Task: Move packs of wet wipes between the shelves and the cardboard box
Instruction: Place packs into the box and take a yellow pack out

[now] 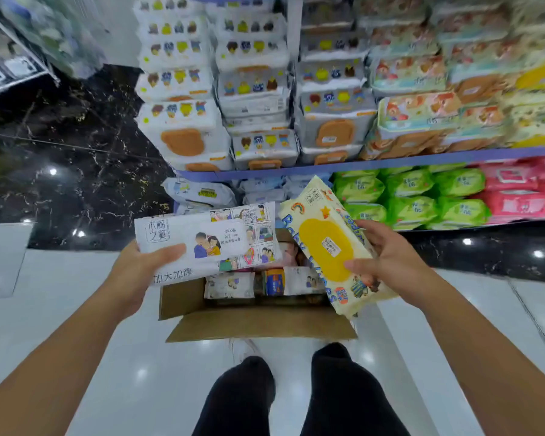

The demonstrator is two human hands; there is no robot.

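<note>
Left hand [143,267] holding white comic-print pack [221,237], right hand [389,254] yellow-lidded pack [323,240]

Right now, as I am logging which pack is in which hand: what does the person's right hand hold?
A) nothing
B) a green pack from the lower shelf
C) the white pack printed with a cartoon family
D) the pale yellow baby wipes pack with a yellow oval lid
D: the right hand grips the pale yellow baby wipes pack with a yellow oval lid, while the left hand holds the white pack printed with a cartoon family.
</note>
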